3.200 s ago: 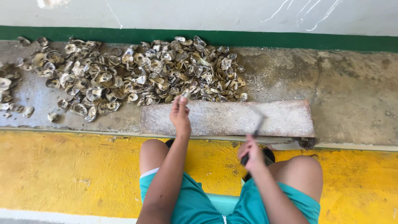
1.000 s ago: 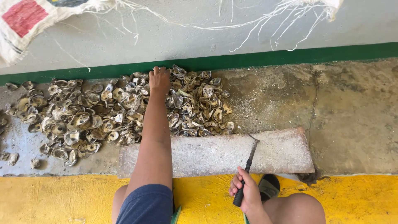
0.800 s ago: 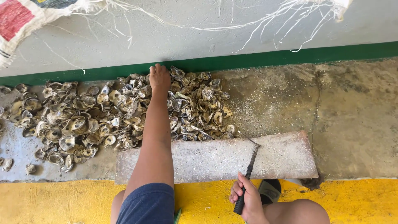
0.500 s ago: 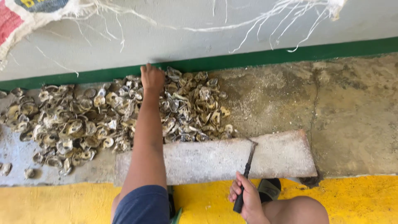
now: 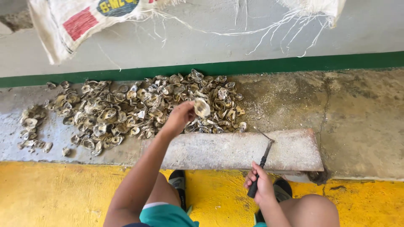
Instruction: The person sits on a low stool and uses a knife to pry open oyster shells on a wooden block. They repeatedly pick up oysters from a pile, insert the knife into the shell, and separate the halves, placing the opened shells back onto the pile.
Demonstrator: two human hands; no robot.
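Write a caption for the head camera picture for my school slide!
Left hand lifts one shell above the shell pile; right hand holds a dark-handled tool on the slab.

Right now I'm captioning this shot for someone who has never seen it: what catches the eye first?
A wide heap of grey shells sprawls along the concrete ledge under the green wall stripe. The left hand lifts one shell above the heap, while the right hand grips a dark-handled tool whose tip rests on a pale slab.
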